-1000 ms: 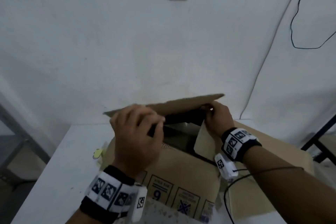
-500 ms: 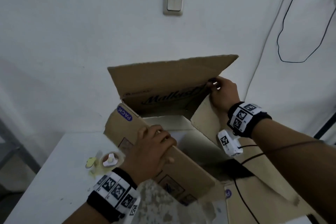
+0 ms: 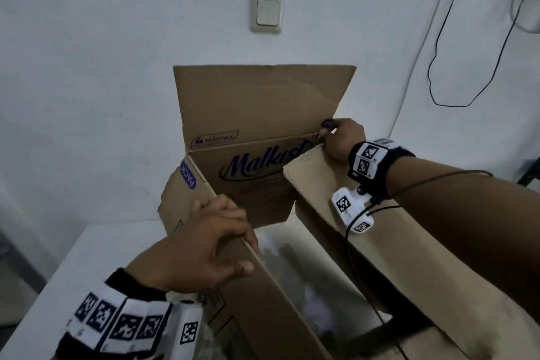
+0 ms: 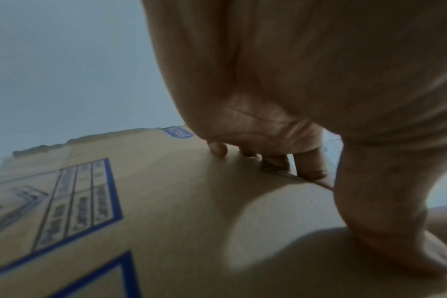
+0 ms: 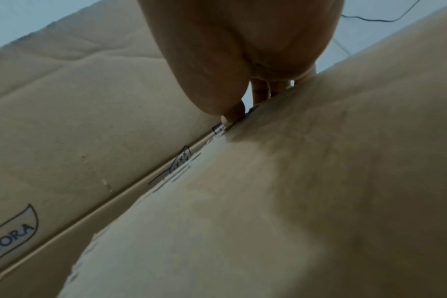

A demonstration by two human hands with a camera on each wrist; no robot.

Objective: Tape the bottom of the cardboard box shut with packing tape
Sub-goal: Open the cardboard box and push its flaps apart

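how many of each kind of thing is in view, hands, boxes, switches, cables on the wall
hands: 2, left hand and right hand
brown cardboard box: 1
white wall light switch: 1
thin black cable hanging on the wall: 1
total: 5

1 cardboard box (image 3: 263, 172), 2 hands, 1 wall switch (image 3: 266, 13), 1 table (image 3: 87, 248)
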